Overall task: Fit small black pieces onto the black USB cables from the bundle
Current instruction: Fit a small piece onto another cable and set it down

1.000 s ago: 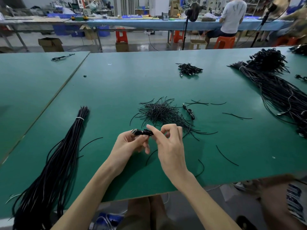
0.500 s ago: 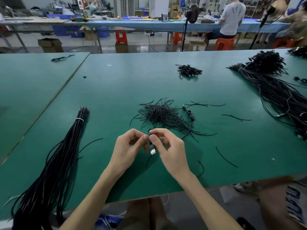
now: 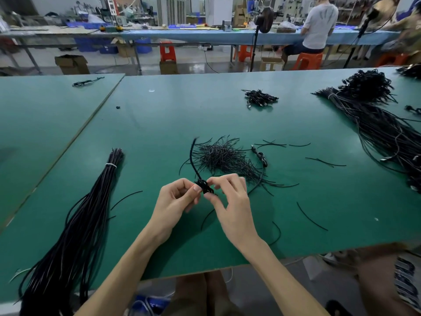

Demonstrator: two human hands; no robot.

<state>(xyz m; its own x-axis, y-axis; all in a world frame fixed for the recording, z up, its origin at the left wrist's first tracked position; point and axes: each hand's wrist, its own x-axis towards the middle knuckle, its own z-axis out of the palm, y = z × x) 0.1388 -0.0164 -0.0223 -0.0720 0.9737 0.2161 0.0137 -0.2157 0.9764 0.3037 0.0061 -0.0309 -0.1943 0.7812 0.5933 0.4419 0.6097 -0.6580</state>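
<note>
My left hand (image 3: 176,200) and my right hand (image 3: 230,201) meet over the near middle of the green table (image 3: 159,119). Between their fingertips they pinch a black USB cable (image 3: 202,187) folded into a small knot-like loop. One thin black end (image 3: 193,156) sticks up and away from the loop; I cannot tell if it is cable or a tie. Just beyond the hands lies a heap of small thin black pieces (image 3: 222,155). A tied bundle of long black cables (image 3: 75,224) lies at the left.
A large bundle of black cables (image 3: 387,133) stretches along the right side. A small heap of finished coils (image 3: 259,98) lies farther back. Loose black strands (image 3: 311,216) are scattered near the front edge. A person sits at a far bench.
The hands have stayed together at the same spot. A thin black end now rises from the loop between the fingers, and the silver plug seen below the fingers half a second ago is hidden.
</note>
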